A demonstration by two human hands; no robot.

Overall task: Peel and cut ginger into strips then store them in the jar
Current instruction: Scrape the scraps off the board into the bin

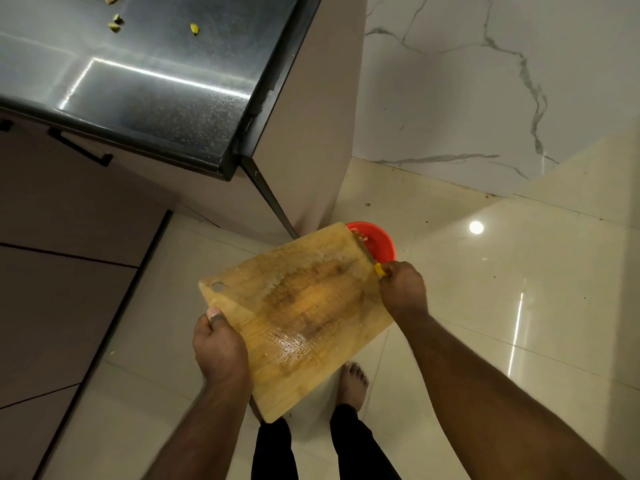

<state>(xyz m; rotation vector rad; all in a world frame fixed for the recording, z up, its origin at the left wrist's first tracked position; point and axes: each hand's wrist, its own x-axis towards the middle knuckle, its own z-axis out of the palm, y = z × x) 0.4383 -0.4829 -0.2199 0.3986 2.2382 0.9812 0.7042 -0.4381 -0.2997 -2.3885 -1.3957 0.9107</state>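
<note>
My left hand [220,344] grips the near left edge of a wet wooden cutting board [298,313], which is held tilted over the floor. My right hand [401,285] is shut on a knife with a yellow handle [379,269], and the blade lies along the board's far right edge. Under that edge a red bin [381,239] stands on the floor with pale scraps inside. A few ginger pieces [117,24] lie on the dark countertop [156,81] at the top left. No jar is in view.
The countertop corner and beige cabinet side [311,133] rise just behind the board. Cabinet doors with a black handle [81,147] are at left. Glossy cream floor tiles [519,289] spread to the right, under a marble wall [485,81]. My bare foot [353,382] stands under the board.
</note>
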